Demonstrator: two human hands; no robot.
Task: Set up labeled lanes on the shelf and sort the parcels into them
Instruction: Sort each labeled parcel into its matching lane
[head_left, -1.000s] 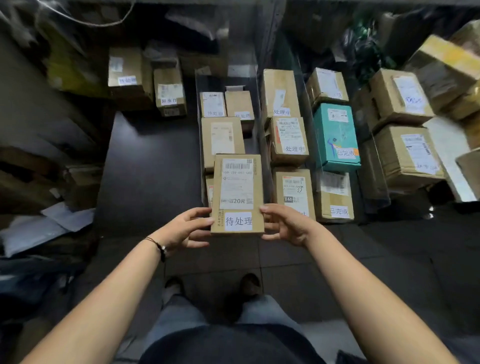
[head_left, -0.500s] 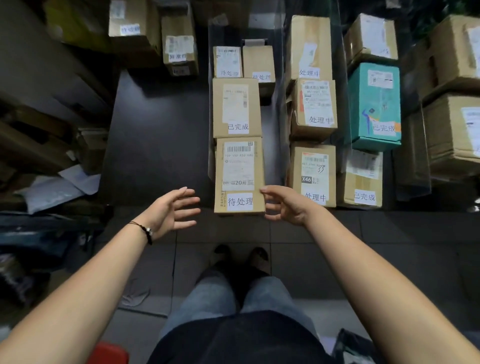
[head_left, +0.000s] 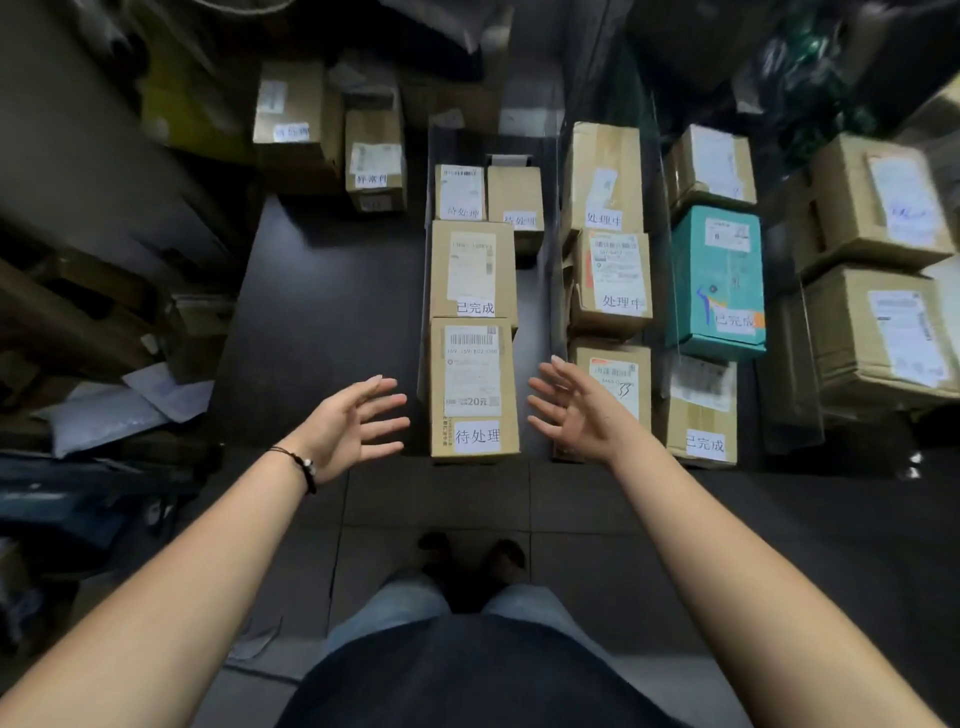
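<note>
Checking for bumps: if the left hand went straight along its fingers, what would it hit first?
The left hand would likely meet the front parcel, marked 待处理; depth is unclear.

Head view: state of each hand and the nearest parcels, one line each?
front parcel, set down flat, label up, no grip on it.
left hand, open, fingers spread, apart from the front parcel.
right hand, open, fingers spread, holding nothing.
second parcel, flat, closed, label up, directly behind the front parcel.
teal box, closed, label up, in a lane further right.
</note>
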